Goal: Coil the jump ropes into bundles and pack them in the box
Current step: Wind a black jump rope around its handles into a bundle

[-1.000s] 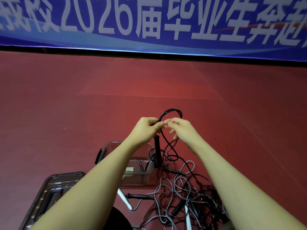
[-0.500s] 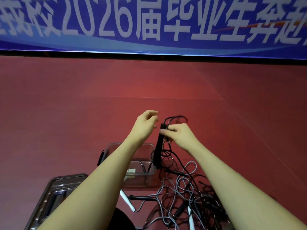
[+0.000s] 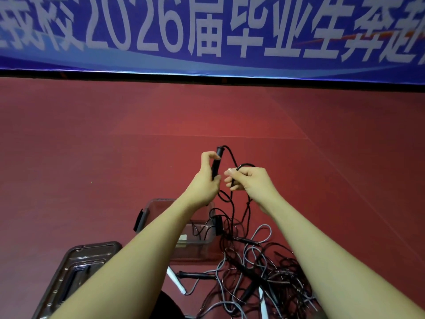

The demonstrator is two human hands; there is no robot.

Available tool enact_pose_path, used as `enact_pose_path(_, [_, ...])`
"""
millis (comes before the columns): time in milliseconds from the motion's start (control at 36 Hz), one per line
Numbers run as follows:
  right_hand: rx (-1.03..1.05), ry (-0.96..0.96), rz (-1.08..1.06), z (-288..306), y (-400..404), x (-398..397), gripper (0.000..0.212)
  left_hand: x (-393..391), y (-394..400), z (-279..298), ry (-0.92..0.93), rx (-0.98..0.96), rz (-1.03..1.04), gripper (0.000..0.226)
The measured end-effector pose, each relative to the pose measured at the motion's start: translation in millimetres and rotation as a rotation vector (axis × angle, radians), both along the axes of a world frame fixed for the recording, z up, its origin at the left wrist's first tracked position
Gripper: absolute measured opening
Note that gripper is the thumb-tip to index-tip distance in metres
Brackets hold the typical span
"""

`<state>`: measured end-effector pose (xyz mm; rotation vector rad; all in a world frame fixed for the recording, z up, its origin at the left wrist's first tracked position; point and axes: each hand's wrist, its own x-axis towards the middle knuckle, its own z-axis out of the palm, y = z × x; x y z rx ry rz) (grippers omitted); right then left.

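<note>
A black jump rope (image 3: pixel 232 203) is held up at chest level w/ both hands, above a red floor (image 3: pixel 92 169). Its black handle (image 3: pixel 216 163) stands nearly upright in the left hand (image 3: pixel 205 180); the cord leaves the handle top, arcs over to the right hand (image 3: pixel 249 180), then drops in two or three strands to a tangled pile of black and grey ropes (image 3: pixel 259 272) on the floor, lower right. A clear plastic box (image 3: pixel 147 210) sits just left of the pile, under the left forearm; a dark cord and a black handle hang over its right wall. Its lid (image 3: pixel 76 263) lies nearer, lower left.

Risks, as I judge them: the hanging strands run straight into the tangle, so pulling up more cord may drag other ropes along or tighten a knot. A small loop below the hands looks ready to kink. The right hand's hold is on thin cord only, so a snag could slip it out and undo the loop. Box may get nudged if cords catch the wall.

Hand pose: left grip is closed round the handle, thumb on the near side, fingers curled over the far side, wrist bent up. Right grip pinches a loop of cord, fingers curled, index pointing left toward the handle. Hands close, not touching. Both forearms bare, reaching fwd.

Across the top, a blue banner (image 3: pixel 207 31) w/ large pale characters.
</note>
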<state>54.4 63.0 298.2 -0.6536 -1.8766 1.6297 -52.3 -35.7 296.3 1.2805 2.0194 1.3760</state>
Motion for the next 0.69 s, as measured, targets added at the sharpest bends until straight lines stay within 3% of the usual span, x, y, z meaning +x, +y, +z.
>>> enact_pose_path(167, [-0.302, 0.29, -0.007, 19, -4, 1, 0.023, -5, -2, -7, 0.056, -0.225, -0.122, 0.025])
enact_pose_path(278, [-0.425, 0.386, -0.015, 25, -4, 4, 0.023, -3, -2, -8, 0.145, -0.107, -0.087, 0.007])
enact_pose_path(333, [-0.462, 0.414, -0.039, 26, -4, 4, 0.022, -3, -3, -9, 0.214, -0.102, -0.057, 0.009])
enact_pose_path(472, [-0.503, 0.434, -0.071, 25, -4, 4, 0.021, -1, -1, -8, 0.381, -0.213, 0.035, 0.032])
enact_pose_path(583, [-0.518, 0.451, -0.09, 26, -5, 3, 0.022, 8, 3, -5, 0.594, -0.202, 0.117, 0.027])
enact_pose_path(694, [-0.404, 0.354, -0.155, 25, -3, 3, 0.023, 4, 5, -8, 0.563, -0.135, 0.112, 0.032])
